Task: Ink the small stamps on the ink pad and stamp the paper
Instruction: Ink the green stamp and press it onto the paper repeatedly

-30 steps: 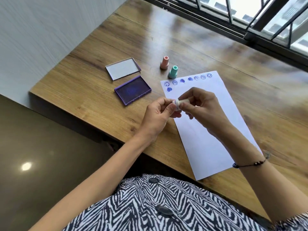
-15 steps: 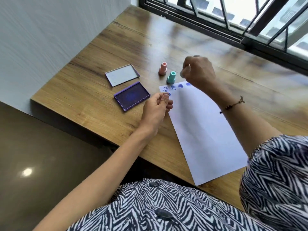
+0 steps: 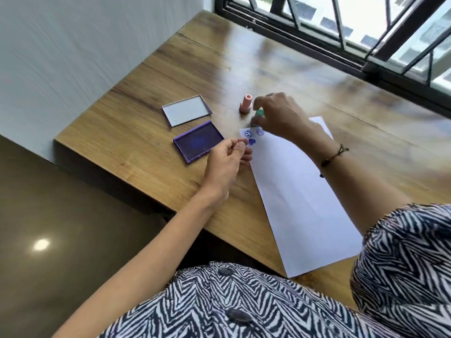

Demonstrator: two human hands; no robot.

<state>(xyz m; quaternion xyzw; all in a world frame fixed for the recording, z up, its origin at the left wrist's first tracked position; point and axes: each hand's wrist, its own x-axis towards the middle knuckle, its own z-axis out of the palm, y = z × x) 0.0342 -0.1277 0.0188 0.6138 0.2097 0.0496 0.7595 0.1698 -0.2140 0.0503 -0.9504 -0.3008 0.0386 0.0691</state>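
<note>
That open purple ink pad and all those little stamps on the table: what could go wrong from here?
1. The right hand is closing on the teal stamp right beside the upright pink stamp; a knuckle might tip it over.
2. That forearm lies over the paper and its prints, so fresh ink could smear.
3. The left hand hangs beside the uncovered ink pad and may pick up ink.

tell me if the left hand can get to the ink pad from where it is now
Probably yes. The left hand hangs just beside the open ink pad, its lid lies apart behind it, and nothing stands between them. Its fingers look pinched together, perhaps on something small; I cannot tell what.
</note>
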